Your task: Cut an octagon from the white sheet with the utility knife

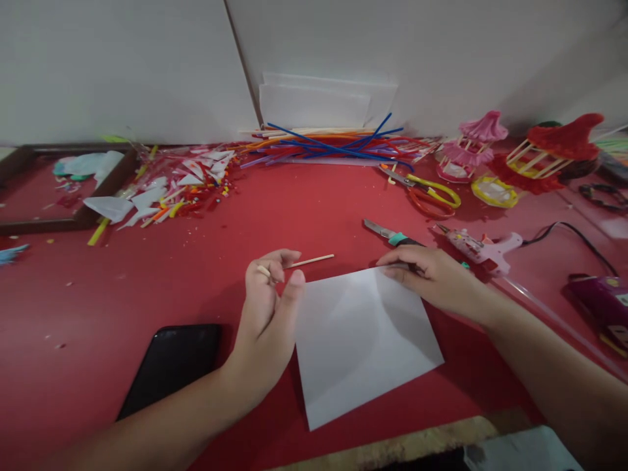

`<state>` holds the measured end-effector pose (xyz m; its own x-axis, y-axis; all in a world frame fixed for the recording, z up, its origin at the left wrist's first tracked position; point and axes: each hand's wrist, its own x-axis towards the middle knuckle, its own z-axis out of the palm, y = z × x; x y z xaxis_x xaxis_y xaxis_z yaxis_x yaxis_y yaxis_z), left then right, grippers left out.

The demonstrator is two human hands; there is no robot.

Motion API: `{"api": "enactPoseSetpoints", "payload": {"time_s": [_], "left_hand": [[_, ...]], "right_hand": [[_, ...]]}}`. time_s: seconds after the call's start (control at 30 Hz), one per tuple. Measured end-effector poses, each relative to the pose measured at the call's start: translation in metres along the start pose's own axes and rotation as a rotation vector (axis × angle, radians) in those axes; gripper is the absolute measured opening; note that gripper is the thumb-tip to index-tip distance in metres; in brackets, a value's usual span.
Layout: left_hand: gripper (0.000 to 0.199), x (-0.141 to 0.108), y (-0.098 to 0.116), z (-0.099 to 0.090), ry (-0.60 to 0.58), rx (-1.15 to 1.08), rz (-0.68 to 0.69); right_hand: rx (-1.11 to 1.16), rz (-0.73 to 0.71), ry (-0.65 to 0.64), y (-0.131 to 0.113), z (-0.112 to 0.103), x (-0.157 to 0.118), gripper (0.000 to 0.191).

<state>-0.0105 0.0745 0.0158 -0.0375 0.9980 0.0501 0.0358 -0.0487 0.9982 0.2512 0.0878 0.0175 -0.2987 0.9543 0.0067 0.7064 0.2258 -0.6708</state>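
A thin wooden stick (pixel 314 260) is held between the curled fingers of my left hand (pixel 269 307), pointing to the right. Below and beside that hand lies a sheet of white paper (pixel 363 347), tilted a little on the red table. My right hand (pixel 426 271) pinches the paper's far right edge between thumb and fingers. Just beyond the right hand is a utility knife (pixel 380 230) with its blade pointing left; part of its handle is hidden by the hand.
A black phone (pixel 171 363) lies left of my left arm. Scissors (pixel 432 190), a pink glue gun (pixel 483 248) and small pavilion-like models (pixel 544 157) stand at the right. Pipe cleaners (pixel 328 144) and paper scraps (pixel 191 183) lie along the back, near a brown frame (pixel 49 226).
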Motion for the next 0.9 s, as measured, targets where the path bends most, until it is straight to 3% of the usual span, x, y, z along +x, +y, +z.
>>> {"api": "enactPoseSetpoints", "payload": {"time_s": [0.1,0.2,0.33,0.47,0.57,0.7,0.8,0.9], "left_hand": [[0.022,-0.008,0.000,-0.003,-0.151,0.056,0.144],[0.032,-0.010,-0.001,-0.005,-0.306,0.033,0.143],[0.031,-0.008,0.000,-0.007,-0.472,0.163,0.101],[0.035,-0.008,-0.001,-0.008,-0.457,0.307,0.021],[0.038,-0.007,-0.002,-0.008,-0.436,0.351,-0.007],[0.030,-0.006,-0.003,-0.004,-0.553,0.486,0.169],[0.023,-0.009,-0.004,0.001,-0.582,0.602,0.295],[0.016,-0.014,-0.003,0.003,-0.553,0.667,0.276]], "right_hand": [[-0.056,-0.090,0.011,-0.001,0.008,0.000,0.018],[-0.093,-0.151,0.015,-0.001,0.015,-0.001,0.017],[-0.141,-0.226,0.009,0.000,0.021,-0.002,0.018],[-0.155,-0.241,0.026,0.002,0.019,-0.002,0.016],[-0.149,-0.224,0.125,0.000,0.015,-0.002,0.014],[-0.079,-0.280,0.221,-0.011,0.012,-0.006,0.009],[-0.020,-0.422,0.161,-0.022,0.015,-0.011,0.013],[-0.019,-0.537,0.113,-0.029,0.021,-0.015,0.008]]}}
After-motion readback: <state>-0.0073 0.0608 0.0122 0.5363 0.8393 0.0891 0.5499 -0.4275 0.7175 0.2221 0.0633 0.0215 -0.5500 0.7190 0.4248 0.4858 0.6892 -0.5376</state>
